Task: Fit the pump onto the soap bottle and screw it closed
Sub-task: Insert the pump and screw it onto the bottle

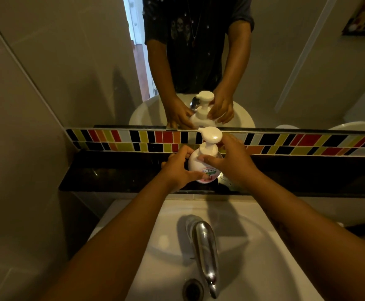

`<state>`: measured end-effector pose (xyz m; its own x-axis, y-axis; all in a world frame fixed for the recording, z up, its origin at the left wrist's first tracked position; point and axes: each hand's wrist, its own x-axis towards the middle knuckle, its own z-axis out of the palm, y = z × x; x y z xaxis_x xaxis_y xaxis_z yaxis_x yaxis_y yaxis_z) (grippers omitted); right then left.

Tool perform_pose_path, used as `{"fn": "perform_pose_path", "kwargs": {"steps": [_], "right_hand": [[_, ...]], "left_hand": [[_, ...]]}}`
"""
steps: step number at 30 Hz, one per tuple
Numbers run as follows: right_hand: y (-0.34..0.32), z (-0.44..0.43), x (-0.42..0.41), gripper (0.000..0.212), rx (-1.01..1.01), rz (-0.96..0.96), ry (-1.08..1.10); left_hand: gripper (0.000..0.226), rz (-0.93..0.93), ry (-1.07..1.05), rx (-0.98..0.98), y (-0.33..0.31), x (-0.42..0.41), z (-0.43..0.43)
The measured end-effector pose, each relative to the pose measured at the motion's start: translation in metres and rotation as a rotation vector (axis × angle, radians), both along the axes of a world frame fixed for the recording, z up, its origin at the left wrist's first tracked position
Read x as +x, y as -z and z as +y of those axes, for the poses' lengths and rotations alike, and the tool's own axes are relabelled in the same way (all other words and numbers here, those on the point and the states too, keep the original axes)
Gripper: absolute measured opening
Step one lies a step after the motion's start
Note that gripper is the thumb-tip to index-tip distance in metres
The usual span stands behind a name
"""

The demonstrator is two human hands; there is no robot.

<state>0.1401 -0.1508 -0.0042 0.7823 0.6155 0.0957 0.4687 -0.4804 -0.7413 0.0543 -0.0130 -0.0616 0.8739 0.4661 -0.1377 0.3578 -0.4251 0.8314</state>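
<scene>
Head view over a bathroom basin. A white soap bottle (201, 164) stands upright on a dark, glossy ledge (116, 172) that runs between the white sink (253, 257) and the wall; its printed label with pink at the base faces the camera. The white pump (210, 137) sits on the bottle's neck, its broad round head uppermost and its short spout pointing left. The left hand (177, 168) wraps the bottle's lower left side, thumb stretched across the front near the label and the other fingers curled around toward the back, so the bottle is gripped. The right hand (229, 159) rests against the bottle's right shoulder just below the pump collar, thumb laid across the front of the shoulder and the fingers curved around the far side; whether they press on the collar itself cannot be told. Both forearms reach in from the lower edge across the basin. A chrome tap (205, 248) rises from the middle of the sink, with the drain (193, 290) just left of its spout tip. Behind the ledge runs a band of multicoloured tiles (307, 144), and above it a mirror (285, 72) reflects the bottle, the pump and both hands.
</scene>
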Motion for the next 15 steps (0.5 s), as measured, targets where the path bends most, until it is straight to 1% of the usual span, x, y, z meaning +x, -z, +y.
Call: {"fn": "perform_pose_path", "kwargs": {"steps": [2, 6, 9, 12, 15], "right_hand": [[-0.001, 0.0, 0.001, 0.066, -0.004, 0.007, -0.019], [-0.007, -0.007, 0.01, 0.065, -0.073, 0.082, -0.148], [-0.014, -0.009, 0.012, 0.062, -0.111, 0.089, -0.22], [-0.014, -0.005, 0.012, 0.067, -0.096, 0.081, -0.173], [-0.008, 0.002, 0.006, 0.075, -0.066, 0.004, -0.081]], "left_hand": [[0.059, 0.012, 0.002, 0.006, -0.001, 0.0, 0.001], [0.061, 0.032, 0.033, 0.013, -0.005, -0.002, 0.005], [0.063, 0.037, 0.046, 0.016, -0.006, -0.002, 0.006], [0.062, 0.03, 0.05, 0.016, -0.005, -0.001, 0.006], [0.059, 0.022, 0.04, 0.014, -0.004, -0.001, 0.006]]}}
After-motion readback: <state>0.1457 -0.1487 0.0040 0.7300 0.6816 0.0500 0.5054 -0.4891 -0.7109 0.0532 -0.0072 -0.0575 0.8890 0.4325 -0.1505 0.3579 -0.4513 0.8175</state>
